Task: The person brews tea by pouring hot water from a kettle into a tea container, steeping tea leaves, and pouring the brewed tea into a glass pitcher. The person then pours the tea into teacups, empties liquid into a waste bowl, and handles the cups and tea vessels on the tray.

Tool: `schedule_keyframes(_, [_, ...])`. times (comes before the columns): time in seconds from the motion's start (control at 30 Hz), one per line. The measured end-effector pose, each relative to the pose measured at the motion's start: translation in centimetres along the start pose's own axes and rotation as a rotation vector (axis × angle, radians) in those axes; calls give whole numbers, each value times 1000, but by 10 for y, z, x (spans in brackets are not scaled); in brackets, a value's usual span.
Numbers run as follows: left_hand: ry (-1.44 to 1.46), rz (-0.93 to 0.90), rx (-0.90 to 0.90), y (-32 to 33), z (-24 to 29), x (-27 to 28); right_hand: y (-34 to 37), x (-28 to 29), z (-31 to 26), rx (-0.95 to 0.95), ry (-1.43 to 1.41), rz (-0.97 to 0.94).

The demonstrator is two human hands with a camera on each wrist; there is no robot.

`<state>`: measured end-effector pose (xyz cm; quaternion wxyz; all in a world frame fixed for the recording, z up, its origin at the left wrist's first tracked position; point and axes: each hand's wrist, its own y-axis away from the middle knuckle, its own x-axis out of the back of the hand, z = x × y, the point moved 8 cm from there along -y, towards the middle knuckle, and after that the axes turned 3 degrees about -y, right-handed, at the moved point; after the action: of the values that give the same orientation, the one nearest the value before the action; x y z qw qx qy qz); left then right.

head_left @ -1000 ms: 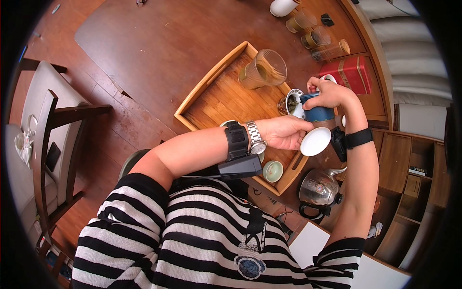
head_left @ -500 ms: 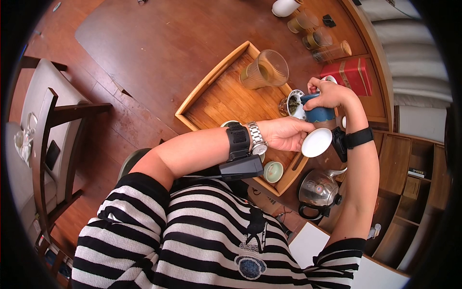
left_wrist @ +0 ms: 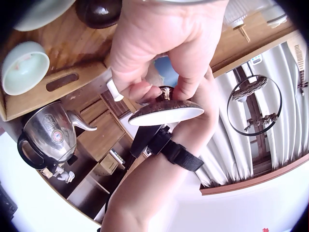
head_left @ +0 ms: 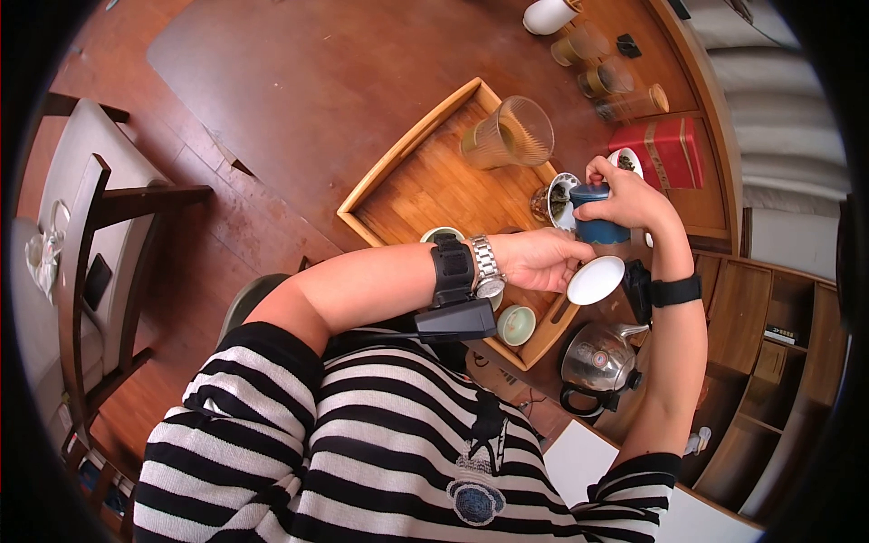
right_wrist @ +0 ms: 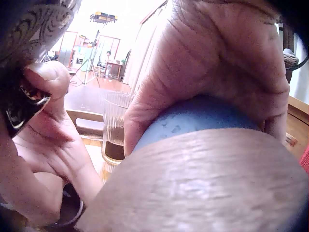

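Note:
My left hand (head_left: 540, 258) pinches the knob of a lid (head_left: 595, 281), white underneath and dark patterned on top in the left wrist view. My right hand (head_left: 629, 199) grips a blue canister (head_left: 602, 228) from above; its lower part looks brown and wood-grained in the right wrist view. Right beside the canister, a patterned bowl (head_left: 565, 219) with a white inside holds dark tea leaves. Just beyond my right hand, a small white dish (head_left: 636, 164) also has leaves in it. The lid is apart from the bowl, on my side of it.
A wooden tray (head_left: 434, 181) carries a ribbed glass pitcher (head_left: 525, 127) and pale green cups (head_left: 517, 326). A steel kettle (head_left: 593, 357) stands near its front right corner. Farther right are a red box (head_left: 661, 152), several glass jars (head_left: 606, 80) and a white vessel (head_left: 546, 16).
My right hand has shifted slightly toward me with the canister, and the white dish of leaves shows more. My left hand still holds the lid. The whole head view has moved a little.

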<state>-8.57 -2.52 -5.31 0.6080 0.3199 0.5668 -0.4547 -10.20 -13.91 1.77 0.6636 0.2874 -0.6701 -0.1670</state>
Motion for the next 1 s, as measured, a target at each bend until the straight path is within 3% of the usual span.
schedule_keyframes(0.1, [-18,13,12,-1,-3,2,3,-1,4,29,-35,66])
schedule_keyframes(1.0, [-2,-15,56,-1,-15,-4,11,-8,12,-56,-1,-15])
